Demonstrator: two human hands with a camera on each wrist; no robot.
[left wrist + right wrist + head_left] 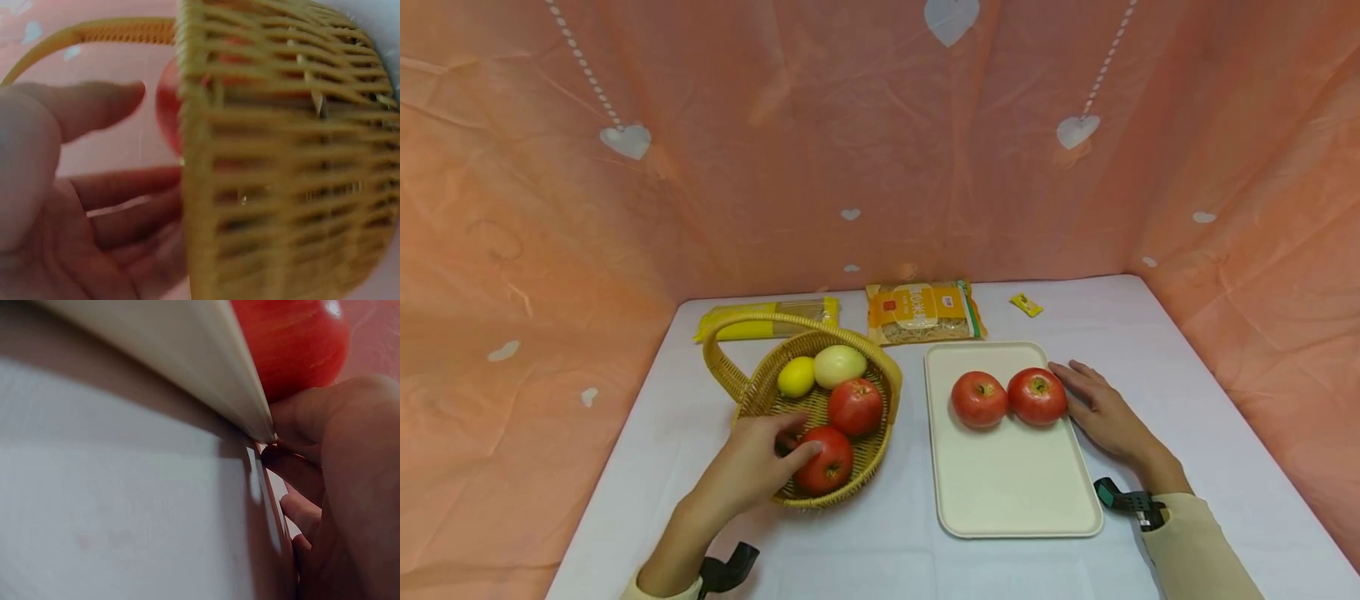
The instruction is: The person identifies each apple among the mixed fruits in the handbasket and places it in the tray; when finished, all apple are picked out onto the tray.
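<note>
A yellow wicker basket [752, 396] with an arched handle holds two red apples, a yellow lemon [796, 377] and a pale green oval fruit [839, 367]. My left hand [758, 458] reaches over its near left rim, thumb and fingers spread apart around the nearer apple [829, 467]. In the left wrist view a gap shows between the thumb and an apple [167, 109]. My right hand [1105, 417] lies at the right edge of a cream tray [1015, 492], thumb at its rim, fingers extended outside. Close beside it is an apple [1037, 397] on the tray; another apple [979, 400] sits left of that one.
Behind the basket lies a yellow packet [805, 312] of what looks like noodles. An orange and clear food bag [925, 312] is at the back middle, and a small yellow wrapped piece [1026, 305] at the back right. Pink curtains [880, 150] enclose the white-covered table [865, 550].
</note>
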